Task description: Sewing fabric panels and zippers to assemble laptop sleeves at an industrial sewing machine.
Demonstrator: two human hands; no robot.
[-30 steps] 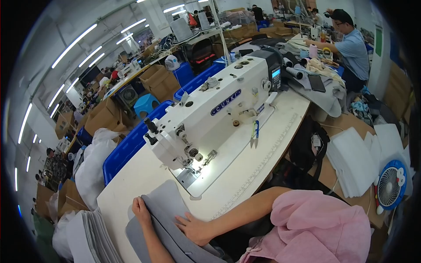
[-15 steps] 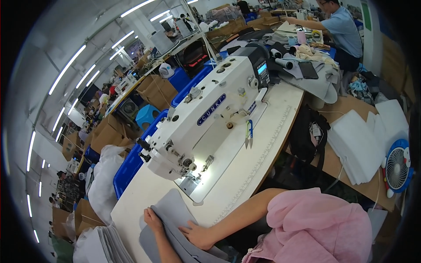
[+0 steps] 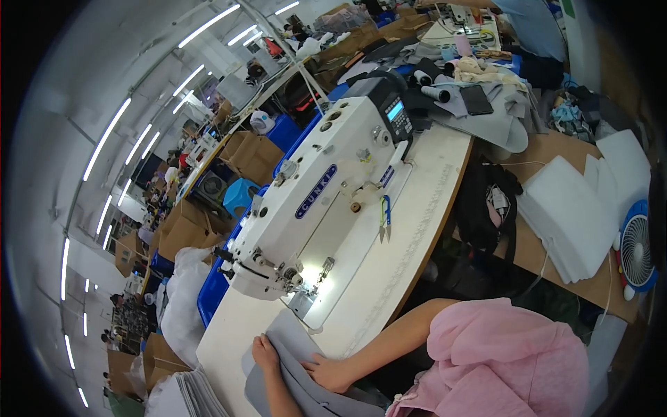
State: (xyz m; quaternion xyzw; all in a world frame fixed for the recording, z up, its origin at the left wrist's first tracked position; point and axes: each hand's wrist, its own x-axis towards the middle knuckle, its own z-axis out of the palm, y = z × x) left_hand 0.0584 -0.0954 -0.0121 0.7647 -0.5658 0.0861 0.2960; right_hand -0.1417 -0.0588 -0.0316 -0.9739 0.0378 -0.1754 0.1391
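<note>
Grey fabric is pinned flat under both hands: left hand fingers together on its far edge, right hand fingers spread on top. Beyond the fingertips, the presser foot waits; edges are best squared before the sewing machine

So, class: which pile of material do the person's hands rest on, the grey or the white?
The grey fabric pile under the left hand and right hand; the white foam stack lies untouched.

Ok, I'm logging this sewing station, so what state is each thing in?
Grey fabric: flat on table, under both hands.
Left hand: pressing fabric.
Right hand: pressing fabric.
Sewing machine: needle lamp lit, screen glowing.
Thread snips: lying on the machine bed, unheld.
Fan: spin unclear.
</note>
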